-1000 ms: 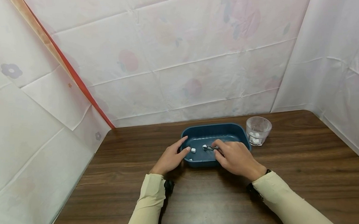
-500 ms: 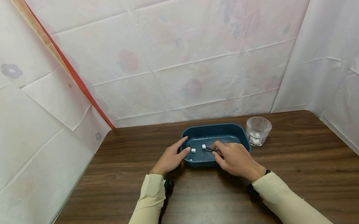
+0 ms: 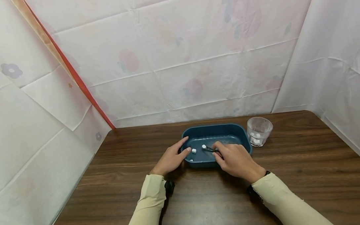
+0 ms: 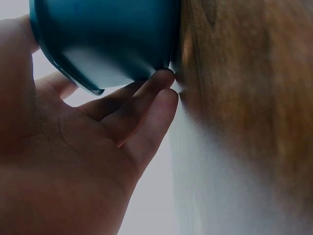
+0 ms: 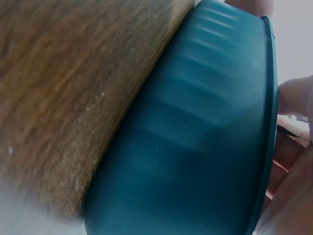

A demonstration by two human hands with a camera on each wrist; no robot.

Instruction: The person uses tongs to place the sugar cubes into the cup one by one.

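Note:
A dark blue tray (image 3: 217,131) with rounded corners stands on the table, small white cubes on its floor. My left hand (image 3: 171,157) holds the tray's left end, thumb over the rim. In the left wrist view, its fingers (image 4: 157,110) lie along the outer wall near the table. My right hand (image 3: 236,159) reaches over the near rim and pinches dark tweezers (image 3: 211,149). Their tips are right at one white cube (image 3: 203,146). A second white cube (image 3: 194,151) lies near my left thumb; a white piece (image 3: 191,160) is partly hidden behind the near rim.
A clear glass (image 3: 259,131) with several white cubes at its bottom stands just right of the tray. Dark wood tabletop (image 3: 117,181) extends to both sides. A pale patterned sheet (image 3: 178,66) hangs behind the table and along its sides.
The tweezers' tips have shifted around the cube, which sits slightly farther left than a second ago. My left hand and the tray have stayed put.

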